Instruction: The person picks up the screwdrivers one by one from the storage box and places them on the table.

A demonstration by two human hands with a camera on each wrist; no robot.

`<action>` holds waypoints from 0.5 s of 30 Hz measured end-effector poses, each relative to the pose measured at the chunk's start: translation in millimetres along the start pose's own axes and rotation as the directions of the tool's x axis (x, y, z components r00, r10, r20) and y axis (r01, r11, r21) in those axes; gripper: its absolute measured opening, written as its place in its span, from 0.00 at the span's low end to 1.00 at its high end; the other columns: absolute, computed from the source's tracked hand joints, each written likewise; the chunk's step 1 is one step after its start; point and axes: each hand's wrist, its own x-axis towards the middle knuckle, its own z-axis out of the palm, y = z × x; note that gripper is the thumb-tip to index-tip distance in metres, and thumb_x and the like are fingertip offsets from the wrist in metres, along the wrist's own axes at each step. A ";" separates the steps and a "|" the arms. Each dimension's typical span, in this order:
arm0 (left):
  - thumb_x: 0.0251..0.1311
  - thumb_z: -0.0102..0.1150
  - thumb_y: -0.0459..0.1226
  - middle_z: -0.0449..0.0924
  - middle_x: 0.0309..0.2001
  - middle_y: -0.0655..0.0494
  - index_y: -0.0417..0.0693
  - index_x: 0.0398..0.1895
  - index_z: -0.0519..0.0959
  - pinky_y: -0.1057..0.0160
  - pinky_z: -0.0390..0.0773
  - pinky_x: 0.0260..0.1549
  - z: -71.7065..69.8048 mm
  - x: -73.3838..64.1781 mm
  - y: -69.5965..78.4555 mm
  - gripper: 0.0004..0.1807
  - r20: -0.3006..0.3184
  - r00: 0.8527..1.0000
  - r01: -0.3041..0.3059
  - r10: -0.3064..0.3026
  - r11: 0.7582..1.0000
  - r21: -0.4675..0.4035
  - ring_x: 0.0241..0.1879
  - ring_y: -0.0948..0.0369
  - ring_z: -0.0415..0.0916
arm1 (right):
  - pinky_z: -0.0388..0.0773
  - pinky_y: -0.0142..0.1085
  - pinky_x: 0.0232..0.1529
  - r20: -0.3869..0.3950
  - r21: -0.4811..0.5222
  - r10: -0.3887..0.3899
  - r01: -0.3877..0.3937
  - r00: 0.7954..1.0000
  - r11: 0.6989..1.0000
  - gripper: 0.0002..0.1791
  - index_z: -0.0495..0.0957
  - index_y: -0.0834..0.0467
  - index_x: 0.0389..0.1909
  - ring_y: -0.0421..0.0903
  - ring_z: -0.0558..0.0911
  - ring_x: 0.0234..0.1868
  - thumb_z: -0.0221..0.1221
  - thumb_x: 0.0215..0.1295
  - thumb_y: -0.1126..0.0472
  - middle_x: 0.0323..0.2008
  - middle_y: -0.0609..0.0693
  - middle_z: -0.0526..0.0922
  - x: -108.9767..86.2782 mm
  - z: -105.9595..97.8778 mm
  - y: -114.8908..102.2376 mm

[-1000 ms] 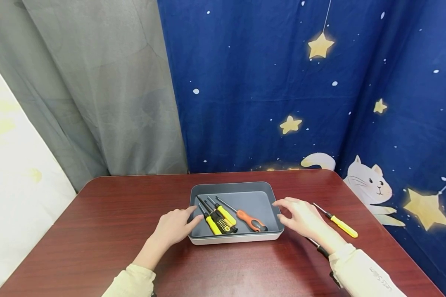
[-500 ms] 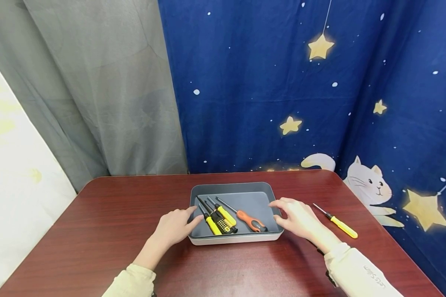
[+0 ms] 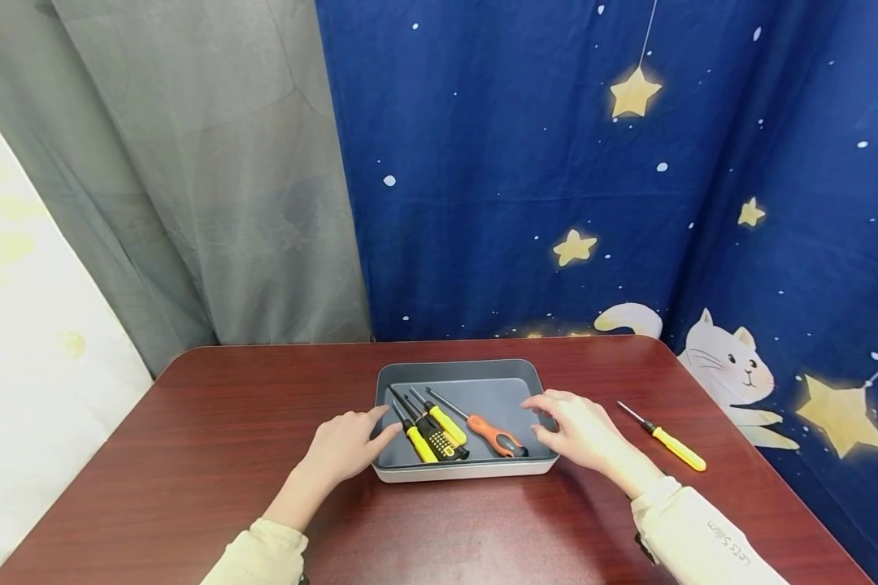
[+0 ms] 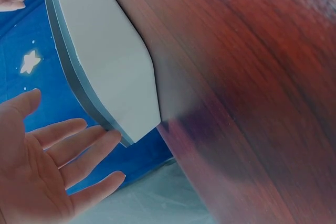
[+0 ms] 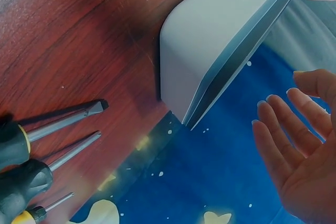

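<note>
Extending from the frame's bottom, the bare left hand (image 3: pixel 342 445) and bare right hand (image 3: pixel 584 431) are being held, fingers apart, at either end of a rectangular grey-and-white tray (image 3: pixel 475 469), lower centre; contact cannot be told. Inside, an orange-and-black-handled screwdriver (image 3: pixel 487 432) and yellow-and-black screwdrivers (image 3: pixel 435 435) are being contained. At lower right, a yellow-handled screwdriver (image 3: pixel 678 449) is being supported by a red-brown wood-grain table (image 3: pixel 212 455). Behind, a blue star-printed fabric curtain (image 3: pixel 483 171) is being seen.

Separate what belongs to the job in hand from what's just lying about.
Job, apparently:
grey tray
orange screwdriver inside
yellow and black screwdrivers inside

Lying about, seemingly:
lone yellow screwdriver right of the tray
two loose dark-handled screwdrivers
</note>
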 end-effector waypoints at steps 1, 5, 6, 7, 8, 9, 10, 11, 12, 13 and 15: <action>0.57 0.49 0.53 0.78 0.40 0.48 0.44 0.50 0.75 0.53 0.74 0.28 -0.1 0.0 0.0 0.26 0.000 1.000 -0.001 0.001 1.000 0.002 0.37 0.52 0.76 | 0.68 0.30 0.22 0.000 0.001 -0.002 0.002 1.000 1.000 0.16 0.78 0.49 0.41 0.34 0.72 0.29 0.61 0.48 0.59 0.29 0.37 0.73 0.5 0.2 -0.4; 0.57 0.49 0.52 0.78 0.40 0.48 0.44 0.50 0.75 0.53 0.74 0.28 -0.1 0.1 0.1 0.25 0.003 1.000 0.000 0.000 1.000 0.002 0.37 0.52 0.76 | 0.70 0.31 0.23 -0.005 0.007 -0.017 0.017 1.000 1.000 0.16 0.78 0.50 0.41 0.37 0.74 0.30 0.61 0.47 0.59 0.31 0.39 0.75 2.5 1.8 -2.3; 0.57 0.49 0.52 0.78 0.40 0.48 0.44 0.50 0.75 0.53 0.74 0.28 0.1 0.1 0.1 0.26 0.004 1.000 0.001 -0.001 1.000 0.001 0.37 0.52 0.76 | 0.70 0.31 0.23 -0.006 0.010 -0.022 0.022 1.000 1.000 0.16 0.78 0.50 0.41 0.38 0.75 0.31 0.61 0.47 0.60 0.31 0.39 0.75 3.0 2.2 -2.9; 0.57 0.49 0.53 0.78 0.40 0.48 0.44 0.50 0.75 0.53 0.74 0.28 0.3 0.1 0.1 0.26 0.005 1.000 0.003 -0.003 1.000 0.000 0.36 0.52 0.76 | 0.70 0.31 0.23 -0.006 0.012 -0.027 0.027 1.000 1.000 0.16 0.78 0.50 0.41 0.39 0.75 0.31 0.61 0.47 0.60 0.31 0.39 0.75 3.5 2.7 -3.4; 0.57 0.49 0.53 0.78 0.40 0.48 0.44 0.50 0.75 0.53 0.74 0.28 0.6 0.1 0.0 0.26 0.006 1.000 0.004 -0.004 1.000 0.000 0.36 0.52 0.76 | 0.70 0.31 0.23 -0.006 0.012 -0.030 0.030 1.000 0.999 0.16 0.78 0.50 0.41 0.39 0.75 0.31 0.61 0.47 0.60 0.31 0.39 0.75 3.9 3.2 -3.8; 0.57 0.49 0.53 0.78 0.40 0.48 0.44 0.50 0.75 0.53 0.74 0.28 1.0 0.1 -0.2 0.26 0.006 1.000 0.005 -0.005 1.000 -0.001 0.36 0.52 0.76 | 0.70 0.31 0.23 -0.006 0.013 -0.035 0.035 0.999 0.999 0.16 0.78 0.50 0.41 0.39 0.75 0.31 0.61 0.47 0.60 0.31 0.39 0.75 4.4 3.4 -4.3; 0.57 0.48 0.53 0.78 0.40 0.48 0.44 0.50 0.75 0.53 0.74 0.28 1.3 0.2 -0.3 0.26 0.005 1.000 0.005 -0.005 1.000 -0.001 0.36 0.52 0.76 | 0.70 0.31 0.23 -0.005 0.012 -0.036 0.036 0.999 0.999 0.16 0.78 0.50 0.41 0.39 0.75 0.31 0.61 0.47 0.60 0.31 0.39 0.75 4.8 3.8 -4.7; 0.57 0.48 0.53 0.78 0.40 0.48 0.44 0.50 0.75 0.53 0.74 0.28 1.6 0.2 -0.4 0.26 0.005 1.000 0.006 -0.006 1.000 0.000 0.36 0.52 0.76 | 0.70 0.31 0.24 -0.004 0.014 -0.038 0.038 0.999 0.999 0.16 0.78 0.50 0.41 0.39 0.75 0.31 0.61 0.47 0.61 0.31 0.39 0.75 5.2 4.2 -5.0; 0.57 0.48 0.53 0.78 0.40 0.48 0.44 0.50 0.75 0.53 0.74 0.28 1.9 0.2 -0.6 0.26 0.005 1.000 0.006 -0.006 1.000 0.000 0.36 0.52 0.76 | 0.70 0.32 0.24 -0.004 0.014 -0.039 0.039 0.999 0.999 0.16 0.78 0.50 0.41 0.39 0.75 0.31 0.61 0.47 0.61 0.31 0.39 0.75 5.7 4.4 -5.3; 0.57 0.48 0.53 0.78 0.40 0.48 0.44 0.50 0.75 0.53 0.74 0.29 2.1 0.3 -0.7 0.26 0.004 1.000 0.006 -0.006 1.000 0.001 0.36 0.52 0.76 | 0.70 0.32 0.24 -0.003 0.016 -0.039 0.039 0.999 0.999 0.16 0.78 0.50 0.41 0.39 0.76 0.31 0.61 0.47 0.61 0.31 0.39 0.75 6.0 4.7 -5.6; 0.57 0.48 0.53 0.78 0.40 0.48 0.44 0.50 0.75 0.53 0.74 0.29 2.4 0.4 -0.8 0.26 0.003 1.000 0.006 -0.006 1.000 0.000 0.37 0.52 0.76 | 0.71 0.32 0.25 0.002 0.020 -0.041 0.041 0.999 0.999 0.16 0.78 0.50 0.41 0.39 0.76 0.32 0.61 0.47 0.61 0.31 0.39 0.75 6.8 5.4 -6.3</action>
